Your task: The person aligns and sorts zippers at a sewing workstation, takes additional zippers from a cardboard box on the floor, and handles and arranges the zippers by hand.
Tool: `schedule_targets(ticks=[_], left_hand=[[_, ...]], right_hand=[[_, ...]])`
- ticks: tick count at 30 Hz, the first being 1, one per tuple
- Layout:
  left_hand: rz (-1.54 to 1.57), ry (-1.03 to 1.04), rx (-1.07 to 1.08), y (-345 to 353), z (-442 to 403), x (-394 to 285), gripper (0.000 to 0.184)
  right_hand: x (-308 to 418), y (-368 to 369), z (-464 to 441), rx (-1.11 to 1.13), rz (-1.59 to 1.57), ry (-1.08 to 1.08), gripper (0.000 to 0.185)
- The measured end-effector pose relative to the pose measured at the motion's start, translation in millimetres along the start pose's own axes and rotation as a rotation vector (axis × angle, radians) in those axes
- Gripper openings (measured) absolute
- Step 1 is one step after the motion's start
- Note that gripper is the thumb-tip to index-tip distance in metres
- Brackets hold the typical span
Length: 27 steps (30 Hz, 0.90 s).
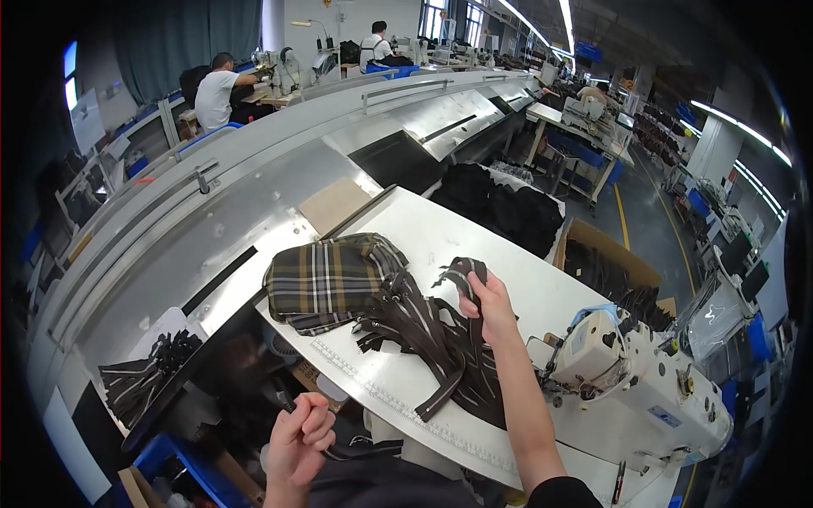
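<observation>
My right hand [489,306] is closed around the end of a dark zipper [461,269], above the white sewing table. Just left of it and beneath lies a loose heap of dark zippers [423,330] with pale teeth, spread across the tabletop. Low in front of my body, off the table's near edge, my left hand [301,436] is curled into a fist around another dark zipper [362,450]; one end sticks out above the fingers, and the other trails to the right. Beside the heap sits a folded stack of plaid fabric [326,281].
A white sewing machine [635,372] stands right, with a pen-like tool [618,483] near it. More zippers [152,377] lie at left. Beyond the table are black fabric [500,207], a cardboard box [614,254] and a metal trough [246,190]. Other people work farther back.
</observation>
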State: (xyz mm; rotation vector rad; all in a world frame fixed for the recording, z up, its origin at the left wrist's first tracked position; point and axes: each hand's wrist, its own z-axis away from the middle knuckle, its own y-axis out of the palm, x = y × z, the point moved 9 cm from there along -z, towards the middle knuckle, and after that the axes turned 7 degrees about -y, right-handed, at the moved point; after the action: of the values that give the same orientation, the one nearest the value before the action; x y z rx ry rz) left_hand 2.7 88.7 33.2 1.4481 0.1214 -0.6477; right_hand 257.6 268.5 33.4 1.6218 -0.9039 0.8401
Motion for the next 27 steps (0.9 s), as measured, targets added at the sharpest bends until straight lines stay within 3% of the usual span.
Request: schedule_targets(ticks=[2,4,8,9,11,15,18,21,23,25,27], left_hand=[[0.037,-0.065,0.031,4,-12,11,0.025],[-0.132,-0.084,-0.024,9,-24,20,0.03],[-0.349,-0.176,-0.057,27,-41,37,0.047],[-0.281,-0.233,-0.04,33,-40,44,0.053],[-0.206,-0.171,0.0,32,-40,47,0.055],[-0.019,-0.042,-0.135,7,-39,36,0.041],[0.052,0.168,-0.145,4,-31,19,0.036],[0.061,0.275,-0.062,18,-19,-4,0.04],[0.369,0.123,0.354,23,-12,-6,0.033],[0.402,0.112,0.272,12,-13,-8,0.03],[0.013,0.145,-0.074,0,-21,-2,0.025]], right_hand=[[29,29,19,-0.009,0.047,0.013,0.023],[45,59,39,0.032,0.124,0.04,0.023],[41,110,79,0.162,0.224,0.028,0.019],[36,116,86,0.188,0.246,0.007,0.02],[20,126,99,0.269,0.264,0.09,0.019],[2,149,119,0.453,0.322,0.164,0.022],[-3,141,119,0.382,0.252,0.207,0.028],[-1,141,107,0.506,0.47,-0.061,0.035],[-2,140,107,0.489,0.438,0.012,0.031],[-13,132,111,0.441,0.306,0.161,0.029],[-9,135,112,0.405,0.32,0.083,0.024]])
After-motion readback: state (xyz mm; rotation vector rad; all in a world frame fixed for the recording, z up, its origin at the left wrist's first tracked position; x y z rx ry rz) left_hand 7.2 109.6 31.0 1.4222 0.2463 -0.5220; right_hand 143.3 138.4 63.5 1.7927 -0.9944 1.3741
